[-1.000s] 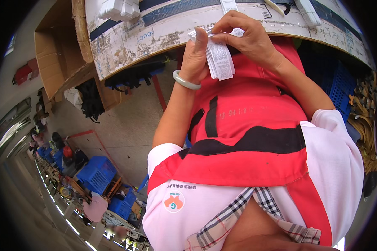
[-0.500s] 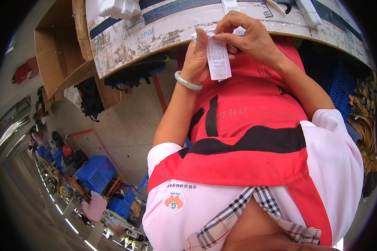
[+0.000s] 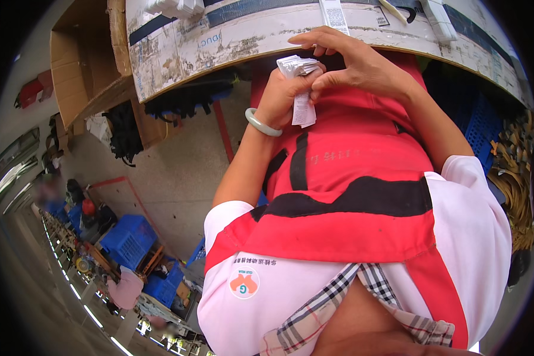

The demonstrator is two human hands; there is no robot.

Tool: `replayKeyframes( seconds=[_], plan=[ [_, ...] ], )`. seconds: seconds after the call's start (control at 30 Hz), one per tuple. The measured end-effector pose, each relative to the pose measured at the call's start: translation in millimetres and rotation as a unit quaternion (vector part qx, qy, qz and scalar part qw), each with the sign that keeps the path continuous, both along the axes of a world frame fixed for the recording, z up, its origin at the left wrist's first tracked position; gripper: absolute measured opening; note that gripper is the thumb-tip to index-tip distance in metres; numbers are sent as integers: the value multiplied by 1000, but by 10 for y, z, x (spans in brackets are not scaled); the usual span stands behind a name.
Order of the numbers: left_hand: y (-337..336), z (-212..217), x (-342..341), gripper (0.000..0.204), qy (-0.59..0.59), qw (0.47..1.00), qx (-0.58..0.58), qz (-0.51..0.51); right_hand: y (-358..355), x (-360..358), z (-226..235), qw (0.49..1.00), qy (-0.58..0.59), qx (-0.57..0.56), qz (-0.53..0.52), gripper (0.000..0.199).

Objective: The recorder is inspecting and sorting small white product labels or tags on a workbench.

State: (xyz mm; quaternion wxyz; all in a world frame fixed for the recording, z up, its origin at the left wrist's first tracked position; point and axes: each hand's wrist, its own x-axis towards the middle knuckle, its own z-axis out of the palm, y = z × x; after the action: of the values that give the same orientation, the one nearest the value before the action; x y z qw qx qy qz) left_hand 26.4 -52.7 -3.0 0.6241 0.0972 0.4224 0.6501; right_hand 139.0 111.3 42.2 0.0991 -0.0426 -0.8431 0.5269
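Note:
My left hand [image 3: 282, 95] is wrapped round a stack of white printed labels [image 3: 303, 111]. One end of the stack bunches up above the thumb, and the other end hangs below the fist. Just to the right is my right hand [image 3: 365, 68], its fingers stretched out and apart, with no label visible in it. Its thumb comes close to the left fist; whether they touch I cannot tell. Beyond the hands, a flat white label strip [image 3: 334, 16] lies on the worn tabletop [image 3: 243, 43].
White label bundles [image 3: 181, 7] lie at the table's far left, another bundle [image 3: 438, 21] at right beside a pale-handled tool [image 3: 393, 10]. A cardboard box [image 3: 80, 65] stands left. Blue crates [image 3: 129, 240] and a person [image 3: 126, 289] are farther off; tan straps [image 3: 516, 190] hang right.
My right hand has let go of the labels and opened. My left hand has turned and closed round the stack, which sits slightly lower.

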Motion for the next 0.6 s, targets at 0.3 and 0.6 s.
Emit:
replayKeyframes(
  seconds=[0.3, 0.6],
  plan=[
    [17, 190, -88, 16, 94, 986, -27, -132, 117, -27, -74, 980, -113, -153, 53, 33],
    [130, 294, -507, 17, 236, 956, -39, -168, 93, -310, 109, 993, -45, -98, 48, 64]
  ],
)
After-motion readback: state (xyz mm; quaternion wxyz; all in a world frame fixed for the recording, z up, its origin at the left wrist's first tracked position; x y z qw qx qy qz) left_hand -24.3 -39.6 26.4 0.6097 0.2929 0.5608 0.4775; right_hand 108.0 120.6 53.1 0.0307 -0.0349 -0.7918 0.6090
